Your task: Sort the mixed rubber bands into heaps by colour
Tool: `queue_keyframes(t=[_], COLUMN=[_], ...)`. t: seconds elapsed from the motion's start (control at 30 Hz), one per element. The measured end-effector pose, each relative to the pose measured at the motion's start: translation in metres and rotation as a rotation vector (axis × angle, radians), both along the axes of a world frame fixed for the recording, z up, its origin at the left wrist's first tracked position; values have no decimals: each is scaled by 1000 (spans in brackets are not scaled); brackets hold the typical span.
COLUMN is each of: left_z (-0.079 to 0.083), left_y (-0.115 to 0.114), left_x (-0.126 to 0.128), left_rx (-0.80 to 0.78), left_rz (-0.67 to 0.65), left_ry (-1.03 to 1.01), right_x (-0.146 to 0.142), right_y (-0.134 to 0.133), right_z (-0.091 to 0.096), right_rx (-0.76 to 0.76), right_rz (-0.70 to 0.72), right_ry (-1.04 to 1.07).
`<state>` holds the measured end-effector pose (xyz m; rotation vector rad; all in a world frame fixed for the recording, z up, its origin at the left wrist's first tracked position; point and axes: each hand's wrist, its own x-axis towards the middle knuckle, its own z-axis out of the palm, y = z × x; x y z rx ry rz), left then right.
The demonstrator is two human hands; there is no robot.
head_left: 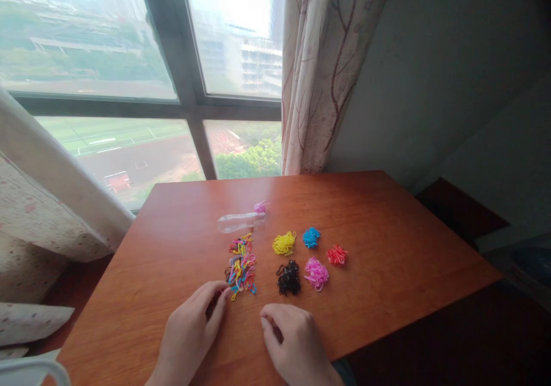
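Observation:
A mixed pile of coloured rubber bands [242, 271] lies on the wooden table [365, 213]. My left hand [193, 323] touches its lower left edge, thumb and forefinger pinched; what they grip is too small to make out. My right hand [293, 340] rests to the right, fingers curled and thumb against the forefinger, and whether it holds anything is hidden. Beyond it are single-colour heaps: black bands [288, 278], pink bands [317, 274], yellow bands [284, 243], blue bands [311, 237] and red bands [337, 255].
Behind the mixed pile, a clear plastic bottle [241, 222] lies on its side, with a pink cap [260, 207] at its right end. A window [189, 110] and a patterned curtain [322, 76] stand behind the table. A white rail [38, 366] shows at lower left.

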<state>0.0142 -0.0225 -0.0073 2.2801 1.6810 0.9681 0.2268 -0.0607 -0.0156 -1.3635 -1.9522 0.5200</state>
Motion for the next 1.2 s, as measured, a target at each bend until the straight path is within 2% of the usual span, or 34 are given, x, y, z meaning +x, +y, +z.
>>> queue_keyframes(t=[0.13, 0.33, 0.63, 0.77, 0.87, 1.03, 1.2], left_z=[1, 13, 22, 21, 21, 22, 20], left_y=[-1, -2, 0, 0, -1, -1, -1], left_x=[-1, 1, 6, 10, 13, 10, 2], left_rx=[48, 122, 127, 123, 120, 94, 92], left_rz=[44, 86, 0, -49, -87, -82, -45], left_ry=[26, 102, 134, 136, 145, 144, 129], right_x=[0, 0, -3, -17, -31, -43, -44], right_y=[-1, 0, 0, 8, 21, 35, 34], right_z=[0, 4, 5, 12, 17, 15, 10], right_rx=[-3, -10, -39, -22, -34, -32, -23], right_rz=[6, 10, -8, -34, -14, -19, -36], right_ry=[7, 2, -7, -17, -102, -237, -243])
